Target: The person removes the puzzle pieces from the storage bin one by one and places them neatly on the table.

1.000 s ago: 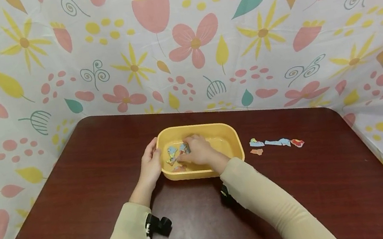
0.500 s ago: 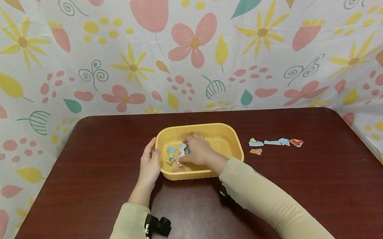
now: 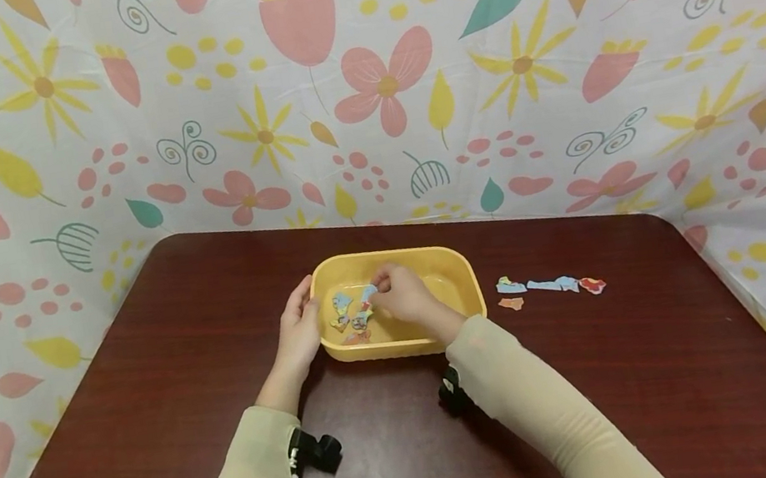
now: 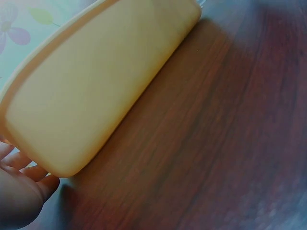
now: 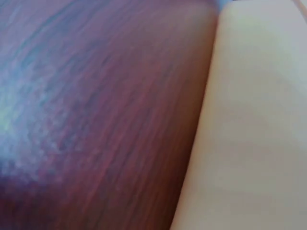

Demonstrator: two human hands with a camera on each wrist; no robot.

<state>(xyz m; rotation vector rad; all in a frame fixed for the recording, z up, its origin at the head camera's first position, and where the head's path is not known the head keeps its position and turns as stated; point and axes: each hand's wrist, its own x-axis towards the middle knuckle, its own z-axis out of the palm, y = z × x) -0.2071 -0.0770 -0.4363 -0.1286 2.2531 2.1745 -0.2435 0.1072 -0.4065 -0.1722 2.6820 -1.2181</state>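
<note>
A yellow plastic box (image 3: 453, 295) stands on the dark wood table. My left hand (image 3: 300, 333) rests against its left end, and in the left wrist view the fingers (image 4: 21, 160) lie relaxed along the end wall. Inside the box, my right hand (image 3: 406, 296) pinches a light blue puzzle piece (image 3: 368, 293) at its fingertips. Several more colourful puzzle pieces (image 3: 341, 303) lie on the box floor at the left, among them an orange one (image 3: 357, 338). The right wrist view shows only the box's outer wall (image 5: 254, 120) and the table; the right hand is outside it.
Right of the box, several puzzle pieces lie on the table: a blue-yellow one (image 3: 510, 285), joined-looking blue ones (image 3: 553, 285), a red one (image 3: 593, 286) and an orange one (image 3: 511, 304). A floral cloth (image 3: 361, 107) hangs behind the table (image 3: 153, 413).
My right hand has drawn back slightly to the right inside the box, its fingertips now at a light blue puzzle piece, uncovering other pieces. The left hand stays at the box's end.
</note>
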